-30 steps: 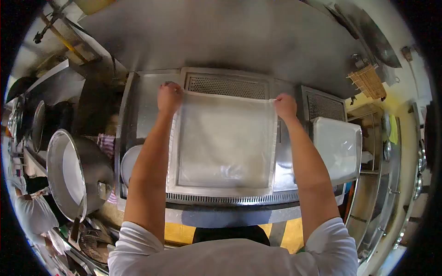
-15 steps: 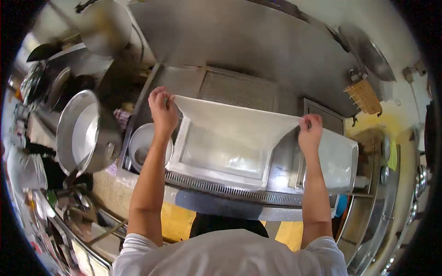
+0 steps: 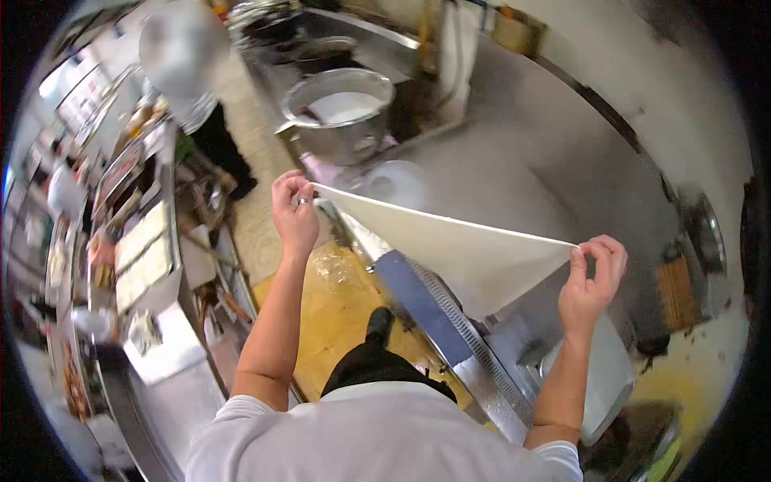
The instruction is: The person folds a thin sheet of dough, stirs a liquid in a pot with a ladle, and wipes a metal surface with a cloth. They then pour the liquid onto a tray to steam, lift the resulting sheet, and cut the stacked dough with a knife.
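Note:
A thin, pliant white cloth is stretched between my hands, its top edge pulled taut and its lower part hanging in a point above the steel steamer counter. My left hand, wearing a ring, pinches its left corner between thumb and fingers. At the right corner, my right hand pinches it the same way, slightly lower and over the counter. The cloth hides part of the counter behind it. Steam blurs the metal surface there.
A metal pot of white liquid stands beyond, near a pale bowl. At right is a white tray. On my left runs a steel worktable with a white board. A person stands on the far floor.
I have turned left, so the worktable and floor come into view. The cloth has come up off the frame on the counter and now hangs between my hands.

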The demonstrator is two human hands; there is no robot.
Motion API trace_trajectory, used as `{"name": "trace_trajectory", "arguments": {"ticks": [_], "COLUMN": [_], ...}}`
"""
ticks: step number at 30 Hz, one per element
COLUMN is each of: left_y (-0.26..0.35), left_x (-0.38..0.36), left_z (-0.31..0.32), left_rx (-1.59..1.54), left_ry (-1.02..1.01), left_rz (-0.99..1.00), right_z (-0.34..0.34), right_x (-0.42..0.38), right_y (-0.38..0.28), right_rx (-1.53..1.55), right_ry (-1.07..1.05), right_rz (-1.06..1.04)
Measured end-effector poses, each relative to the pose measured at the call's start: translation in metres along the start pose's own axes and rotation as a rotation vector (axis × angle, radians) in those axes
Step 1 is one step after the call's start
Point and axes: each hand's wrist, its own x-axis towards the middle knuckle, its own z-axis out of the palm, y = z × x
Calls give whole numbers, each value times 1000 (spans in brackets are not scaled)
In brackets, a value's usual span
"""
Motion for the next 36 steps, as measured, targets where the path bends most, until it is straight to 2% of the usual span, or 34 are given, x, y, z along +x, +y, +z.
{"name": "trace_trajectory", "arguments": {"ticks": [6, 9, 11, 15, 16, 18, 19, 22, 27, 30, 33, 36], "left_y": [20, 40, 41, 76, 86, 103, 134, 165, 208, 223, 227, 227], "left_x": [-28, -44, -58, -99, -111, -143, -173, -226, -292, -331, -361, -383], "left_z": [-175, -261, -322, -443, -472, -538, -589, -673, -774, -826, -871, -908], "left_rx": [-22, 34, 66, 251, 284, 392, 415, 509, 657, 779, 877, 1015], "left_ry": [280, 457, 608, 803, 871, 967, 1080, 1181, 1379, 1439, 1487, 1515], "left_rz": [-76, -122, -139, -97, -75, -27, -17, 67, 124, 53, -22, -104], "right_z": [17, 30, 42, 71, 76, 78, 81, 98, 117, 120, 133, 113], "right_x": [37, 51, 58, 63, 63, 62, 49, 22, -48, -108, -178, -224], "right_y": [-102, -175, -226, -343, -373, -442, -508, -613, -794, -895, -991, -1042], "right_rx": [308, 525, 672, 1008, 1032, 1127, 1209, 1331, 1496, 1497, 1534, 1467], "right_ry": [-14, -125, -183, -343, -341, -467, -566, -630, -826, -889, -996, -994], "right_rz": [-293, -241, -276, -267, -339, -372, -429, -600, -740, -904, -919, -939]}}
